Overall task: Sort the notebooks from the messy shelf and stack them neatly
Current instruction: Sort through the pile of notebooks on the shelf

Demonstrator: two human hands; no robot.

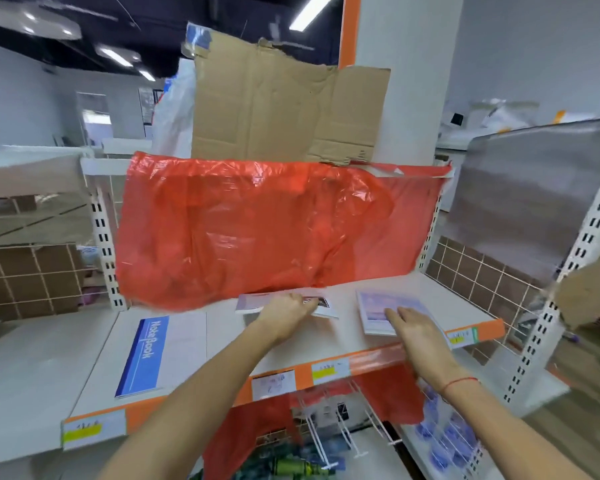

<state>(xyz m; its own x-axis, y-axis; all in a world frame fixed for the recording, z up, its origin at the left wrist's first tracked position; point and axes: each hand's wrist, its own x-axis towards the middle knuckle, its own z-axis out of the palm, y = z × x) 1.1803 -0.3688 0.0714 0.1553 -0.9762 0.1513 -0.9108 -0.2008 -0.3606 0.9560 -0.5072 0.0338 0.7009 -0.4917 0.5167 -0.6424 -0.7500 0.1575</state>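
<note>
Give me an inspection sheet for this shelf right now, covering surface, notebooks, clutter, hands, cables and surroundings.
Surface: white shelf with an orange price strip along its front edge.
Job's things: blue notebook lies flat at left; small notebooks sit mid-shelf; pink-purple notebook lies at right.
Clutter: red plastic sheet hangs behind the shelf; torn cardboard stands above it.
Grippers: left hand reaches onto the small notebooks, grip unclear; right hand rests flat on the pink-purple notebook.
Cables: nothing seen.
Surroundings: wire grid panel at right; more goods on hooks below.
</note>
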